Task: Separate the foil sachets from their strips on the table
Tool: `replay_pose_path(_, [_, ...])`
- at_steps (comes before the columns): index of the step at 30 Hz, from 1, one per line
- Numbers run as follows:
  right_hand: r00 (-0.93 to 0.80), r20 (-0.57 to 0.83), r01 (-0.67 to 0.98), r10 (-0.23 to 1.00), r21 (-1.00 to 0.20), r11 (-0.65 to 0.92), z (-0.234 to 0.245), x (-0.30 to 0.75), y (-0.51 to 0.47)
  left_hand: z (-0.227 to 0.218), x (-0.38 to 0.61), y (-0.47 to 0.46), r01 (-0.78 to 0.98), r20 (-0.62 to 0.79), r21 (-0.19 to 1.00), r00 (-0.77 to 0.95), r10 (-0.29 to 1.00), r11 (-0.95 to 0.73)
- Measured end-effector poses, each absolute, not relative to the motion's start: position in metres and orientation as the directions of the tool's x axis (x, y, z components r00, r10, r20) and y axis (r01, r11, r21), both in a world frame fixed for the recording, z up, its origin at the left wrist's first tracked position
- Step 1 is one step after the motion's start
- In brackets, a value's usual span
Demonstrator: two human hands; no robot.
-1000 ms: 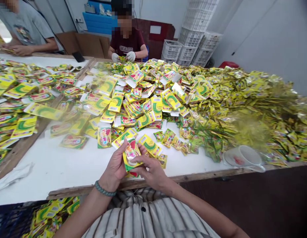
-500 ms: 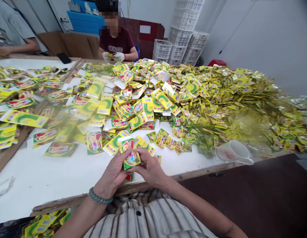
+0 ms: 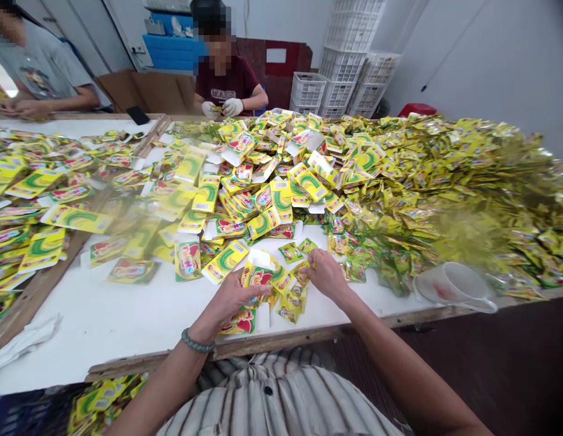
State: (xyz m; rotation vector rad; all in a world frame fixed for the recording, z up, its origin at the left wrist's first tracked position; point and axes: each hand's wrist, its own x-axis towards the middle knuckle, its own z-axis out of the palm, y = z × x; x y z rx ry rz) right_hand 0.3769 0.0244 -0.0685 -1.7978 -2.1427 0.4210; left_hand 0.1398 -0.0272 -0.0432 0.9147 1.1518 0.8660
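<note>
My left hand [image 3: 231, 297] grips a small yellow-green carton [image 3: 257, 274] with its white flap up, just above the white table [image 3: 113, 309]. A flat carton [image 3: 239, 324] lies under that hand by the table's near edge. My right hand [image 3: 325, 274] reaches forward onto a small cluster of loose green-yellow sachets [image 3: 303, 269]; its fingers are curled on them, and what they hold is hidden. A beaded bracelet [image 3: 197, 344] is on my left wrist.
A large heap of sachets [image 3: 445, 181] covers the table's right half. Flat yellow cartons [image 3: 245, 188] pile in the middle and left. A white mug [image 3: 454, 286] lies on its side at the near right. Two other people work across the table. White crates [image 3: 349, 79] stack behind.
My right hand left the carton and moved forward and right to the loose sachets. My left hand keeps the carton, now with its flap open.
</note>
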Motion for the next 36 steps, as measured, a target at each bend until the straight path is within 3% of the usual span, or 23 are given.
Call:
replay_pose_path(4, [-0.063,0.041,0.673,0.997,-0.736,0.072,-0.055,0.369,0.024,-0.052,0.135,-0.03,-0.056,-0.331,0.94,0.087,0.94,0.336])
replay_pose_path(6, [-0.022,0.086,0.455,0.996,-0.886,0.087,-0.045,0.355,0.025,-0.055,0.136,-0.03,-0.022,-0.312,0.948,0.125,0.942,0.317])
replay_pose_path(8, [-0.056,0.118,0.263,0.991,-0.956,0.129,-0.036,0.338,0.026,-0.056,0.136,-0.031,-0.013,-0.3,0.951,0.195,0.934,0.308])
replay_pose_path(10, [-0.14,0.152,0.216,0.978,-0.96,0.18,-0.03,0.324,0.027,-0.055,0.135,-0.032,-0.01,-0.286,0.955,0.241,0.927,0.297])
replay_pose_path(17, [-0.48,0.199,0.414,0.854,-0.808,0.42,-0.022,0.318,0.03,-0.045,0.123,-0.036,-0.018,-0.278,0.955,0.301,0.912,0.297])
replay_pose_path(21, [-0.449,0.07,0.475,0.891,-0.826,0.304,-0.027,0.312,0.029,-0.047,0.123,-0.037,-0.126,-0.348,0.901,0.359,0.866,0.415])
replay_pose_path(26, [-0.379,-0.018,0.389,0.925,-0.91,0.142,-0.042,0.322,0.035,-0.05,0.125,-0.039,-0.223,-0.461,0.798,0.371,0.806,0.559])
replay_pose_path(28, [-0.201,-0.004,0.495,0.98,-0.864,0.098,-0.047,0.335,0.045,-0.049,0.124,-0.039,-0.276,-0.475,0.768,0.361,0.803,0.578])
replay_pose_path(30, [-0.033,0.025,0.724,0.999,-0.689,0.041,-0.053,0.347,0.055,-0.048,0.123,-0.038,-0.327,-0.485,0.74,0.346,0.803,0.588])
replay_pose_path(33, [-0.044,-0.004,0.94,0.999,-0.339,0.04,-0.064,0.352,0.064,-0.048,0.123,-0.037,-0.375,-0.497,0.715,0.321,0.806,0.59])
replay_pose_path(36, [-0.11,-0.039,0.967,0.993,-0.235,0.098,-0.075,0.347,0.061,-0.048,0.122,-0.037,-0.378,-0.503,0.723,0.286,0.816,0.578])
